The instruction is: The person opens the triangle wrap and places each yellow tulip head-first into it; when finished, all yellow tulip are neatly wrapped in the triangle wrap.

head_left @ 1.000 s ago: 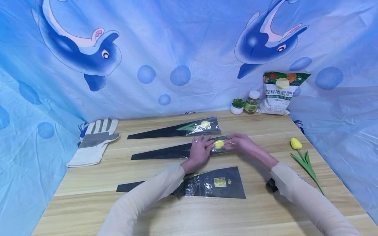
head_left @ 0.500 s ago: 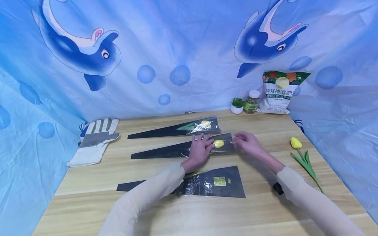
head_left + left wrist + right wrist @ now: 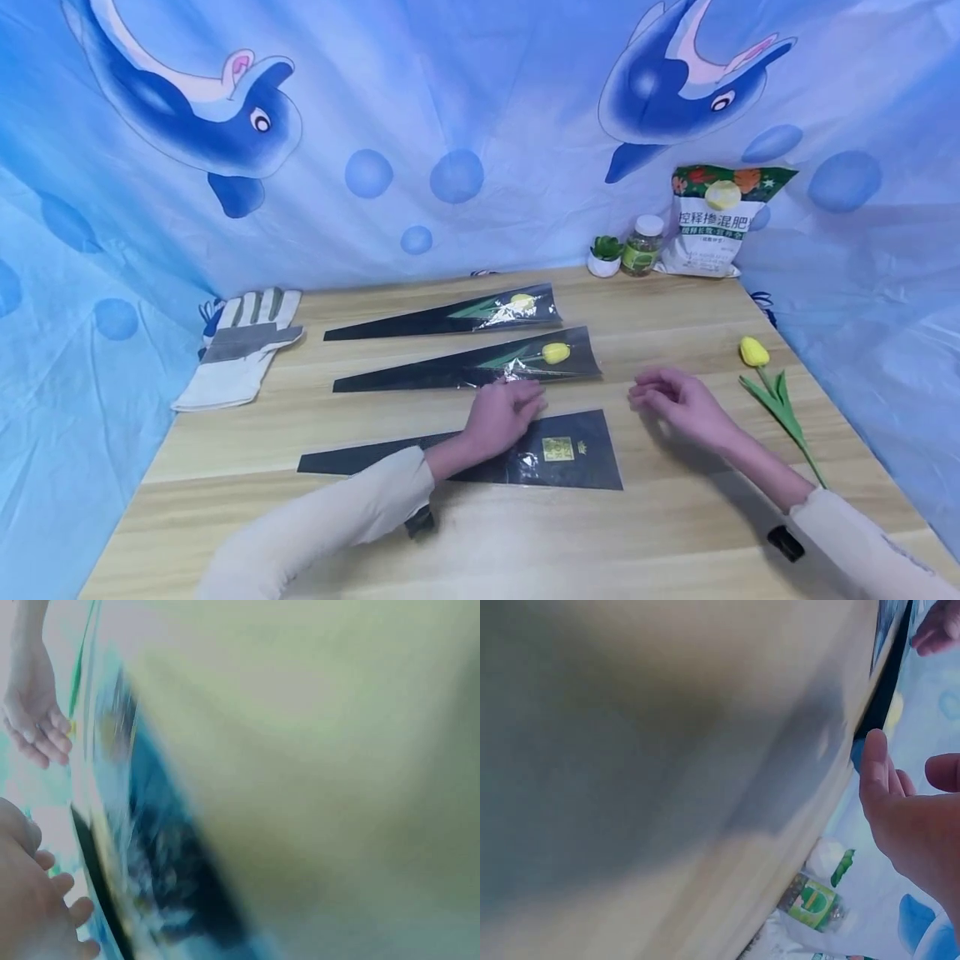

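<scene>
My left hand (image 3: 498, 418) hovers over the nearest black flower sleeve (image 3: 577, 467), which has a gold square label, and overlaps its upper edge in the head view. Its fingers are loosely bent around nothing. Farther back lies the middle sleeve (image 3: 420, 373) with a yellow tulip (image 3: 556, 353) showing through its clear front. Behind it is a similar sleeve (image 3: 397, 323) holding another yellow tulip (image 3: 522, 302). My right hand (image 3: 690, 410) is raised over the table to the right of the sleeves, fingers relaxed with nothing in them; the right wrist view also shows this hand (image 3: 911, 814).
A loose yellow tulip (image 3: 780, 408) lies along the right edge. At the back right stand a potted succulent (image 3: 603, 257), a lidded jar (image 3: 642, 247) and a fertilizer bag (image 3: 705, 223). A work glove (image 3: 240, 350) lies at the left, before a blue dolphin-print curtain (image 3: 510, 108).
Both hands have come away from the middle sleeve. The left hand has moved nearer, over the front sleeve; the right has drawn back and to the right. The middle tulip is now uncovered.
</scene>
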The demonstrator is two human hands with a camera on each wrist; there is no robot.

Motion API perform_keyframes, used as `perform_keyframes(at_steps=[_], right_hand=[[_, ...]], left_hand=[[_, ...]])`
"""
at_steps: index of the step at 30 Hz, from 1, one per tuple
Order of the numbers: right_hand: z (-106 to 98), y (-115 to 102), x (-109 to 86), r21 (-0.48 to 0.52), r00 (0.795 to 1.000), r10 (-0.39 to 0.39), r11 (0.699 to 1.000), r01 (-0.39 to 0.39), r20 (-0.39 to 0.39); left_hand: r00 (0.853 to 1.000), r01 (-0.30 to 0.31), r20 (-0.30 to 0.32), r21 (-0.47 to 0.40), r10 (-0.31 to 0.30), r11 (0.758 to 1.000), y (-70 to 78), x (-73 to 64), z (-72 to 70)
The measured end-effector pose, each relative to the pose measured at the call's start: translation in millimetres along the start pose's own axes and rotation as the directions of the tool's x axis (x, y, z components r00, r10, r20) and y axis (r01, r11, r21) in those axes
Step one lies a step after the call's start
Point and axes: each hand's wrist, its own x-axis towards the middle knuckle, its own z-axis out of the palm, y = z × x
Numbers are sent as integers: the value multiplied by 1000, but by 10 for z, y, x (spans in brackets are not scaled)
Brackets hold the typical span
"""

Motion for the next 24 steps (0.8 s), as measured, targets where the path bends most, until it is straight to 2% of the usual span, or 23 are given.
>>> perform_keyframes(at_steps=[2, 5, 9, 14, 20, 24], right_hand=[[35, -12, -84, 16, 1000, 17, 1000, -18, 23], [88, -34, -157, 38, 998, 41, 998, -42, 41], [149, -51, -189, 61, 997, 67, 996, -69, 43], [190, -47, -171, 70, 996, 72, 995, -76, 50], [201, -28, -111, 72, 997, 67, 995, -69, 33], [222, -24, -96, 75, 996, 78, 994, -80, 37]], left_hand=[[996, 47, 70, -10, -46, 999, 64, -134, -21], [982, 100, 164, 1, -99, 995, 129, -282, -29], [966, 112, 231, 39, -118, 993, 152, -382, -4], [959, 92, 257, 116, -120, 989, 98, -401, 79], [966, 77, 235, 155, -112, 985, 52, -302, 123], [969, 68, 222, 170, -106, 983, 27, -292, 128]])
